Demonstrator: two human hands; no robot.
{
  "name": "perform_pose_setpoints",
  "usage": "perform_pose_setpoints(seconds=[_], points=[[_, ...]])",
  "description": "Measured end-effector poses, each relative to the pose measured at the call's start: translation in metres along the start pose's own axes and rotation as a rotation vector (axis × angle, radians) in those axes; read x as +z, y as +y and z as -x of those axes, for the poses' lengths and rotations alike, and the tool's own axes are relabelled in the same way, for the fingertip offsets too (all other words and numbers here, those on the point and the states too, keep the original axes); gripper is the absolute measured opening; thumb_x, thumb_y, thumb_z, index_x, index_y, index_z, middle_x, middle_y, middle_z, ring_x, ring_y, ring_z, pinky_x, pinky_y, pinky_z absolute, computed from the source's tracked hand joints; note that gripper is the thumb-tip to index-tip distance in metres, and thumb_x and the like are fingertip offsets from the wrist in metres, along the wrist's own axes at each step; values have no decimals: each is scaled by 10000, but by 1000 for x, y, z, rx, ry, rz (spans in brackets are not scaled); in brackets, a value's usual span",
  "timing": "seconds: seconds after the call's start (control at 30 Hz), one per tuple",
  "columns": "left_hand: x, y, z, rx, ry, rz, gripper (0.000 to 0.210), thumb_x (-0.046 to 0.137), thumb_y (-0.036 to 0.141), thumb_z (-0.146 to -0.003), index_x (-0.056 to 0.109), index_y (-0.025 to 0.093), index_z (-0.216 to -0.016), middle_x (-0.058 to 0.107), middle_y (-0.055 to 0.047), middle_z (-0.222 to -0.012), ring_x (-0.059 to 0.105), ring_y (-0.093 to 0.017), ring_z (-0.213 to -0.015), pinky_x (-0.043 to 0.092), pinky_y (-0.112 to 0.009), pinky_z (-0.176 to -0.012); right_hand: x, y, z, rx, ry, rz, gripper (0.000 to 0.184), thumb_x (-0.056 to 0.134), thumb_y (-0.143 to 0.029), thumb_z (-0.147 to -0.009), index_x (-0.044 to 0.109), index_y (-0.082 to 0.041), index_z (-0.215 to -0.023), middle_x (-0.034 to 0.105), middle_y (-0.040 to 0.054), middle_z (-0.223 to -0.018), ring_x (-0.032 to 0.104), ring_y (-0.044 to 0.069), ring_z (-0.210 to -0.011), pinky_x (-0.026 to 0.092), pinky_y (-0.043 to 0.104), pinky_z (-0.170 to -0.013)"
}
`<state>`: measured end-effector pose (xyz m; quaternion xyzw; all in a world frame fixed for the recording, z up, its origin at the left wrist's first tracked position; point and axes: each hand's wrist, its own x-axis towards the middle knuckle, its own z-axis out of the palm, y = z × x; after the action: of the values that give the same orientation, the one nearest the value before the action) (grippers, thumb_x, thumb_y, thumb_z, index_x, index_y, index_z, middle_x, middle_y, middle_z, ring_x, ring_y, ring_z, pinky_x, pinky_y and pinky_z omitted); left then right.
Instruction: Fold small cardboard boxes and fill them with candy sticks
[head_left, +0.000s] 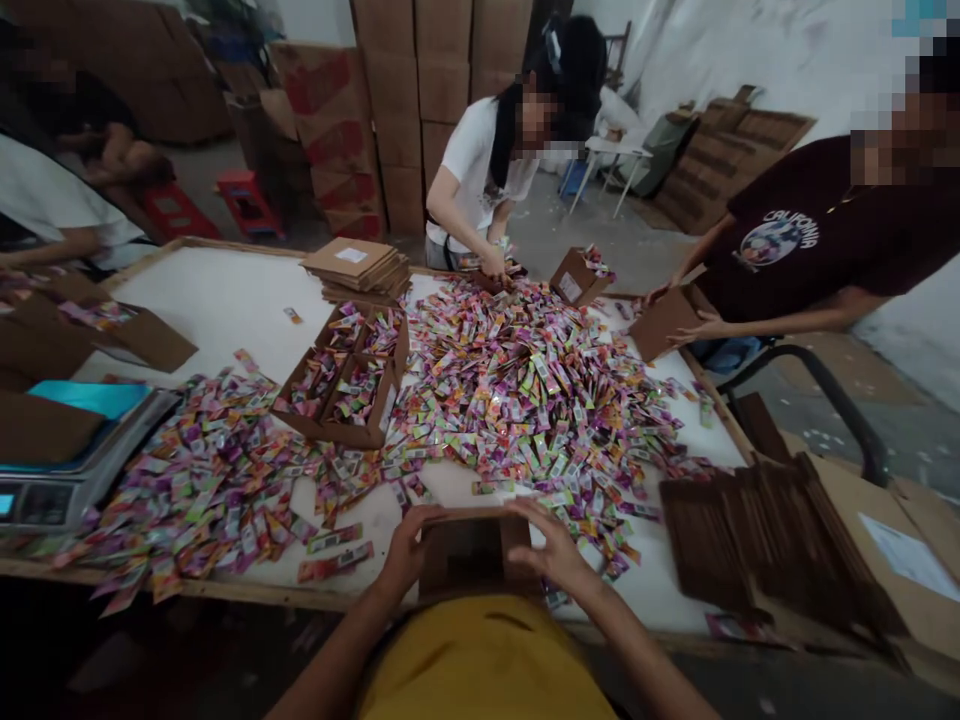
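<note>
The fingers [431,517] of the left hand [403,553] are curled around the left side of a small brown cardboard box [471,552], gripping it. The fingers [534,512] of the right hand [559,553] are curled over the top right edge of the same box, gripping it from the opposite side. The box is held upright between both hands at the near edge of the tabletop [225,295], directly above the person's yellow shirt [480,660].

Just beyond the box, a large heap of colourful sachets [525,390] covers the centre of the tabletop. A second spread of sachets [202,480] lies toward the near left edge. Between the two, open cardboard trays [349,375] stand partly filled with sachets.

A stack of flattened brown boxes [750,530] rests at the near right corner. A weighing scale [67,470] sits at the left edge. A pile of flat cartons [358,268] lies near the far edge.

At the far edge, a person in a white shirt [480,165] bends over the sachets. At the right edge, a person in a dark shirt [817,235] holds a brown carton [664,320]. Tall stacked cartons [420,100] stand behind on the floor.
</note>
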<state>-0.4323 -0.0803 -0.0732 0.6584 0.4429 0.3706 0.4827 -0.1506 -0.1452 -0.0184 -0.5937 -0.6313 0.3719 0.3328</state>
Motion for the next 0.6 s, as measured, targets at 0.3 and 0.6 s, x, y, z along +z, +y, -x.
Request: perform_pose_setpoints(seconds=[0.3,0.6], points=[[-39,41,6,40,-562,-602,853,739,616,-691,490,231,-1411,402,-182,-1528,280,-406,-1444,197,-697,-1125,7,8,11,-171,-92,227,408,663,-471,-869,680,-255,-1214,616,113,-1315,445,297,-1331,363,532,-1101],[30,41,5,217,-175,-691,295,758,255,-758,695,245,-1047,571,-129,-1293,527,-307,-1240,179,-681,-1142,35,1,-7,-144,30,359,207,756,-256,-798,761,-285,-1003,604,69,-1236,446,300,-1259,381,495,-1047]])
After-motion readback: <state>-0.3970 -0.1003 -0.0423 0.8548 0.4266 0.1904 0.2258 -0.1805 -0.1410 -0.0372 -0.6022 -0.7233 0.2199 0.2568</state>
